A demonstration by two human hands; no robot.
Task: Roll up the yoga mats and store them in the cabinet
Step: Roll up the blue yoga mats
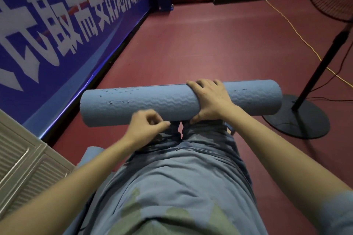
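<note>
Rolled blue yoga mat [145, 104] lies across the knees, above the red floor [210, 44]. Right hand [210, 99] wraps over it, probably stopping unrolling. Left hand [147, 126] curled at its near edge; cannot tell if it's pinching anything. Cabinet [24, 158] at left.
</note>
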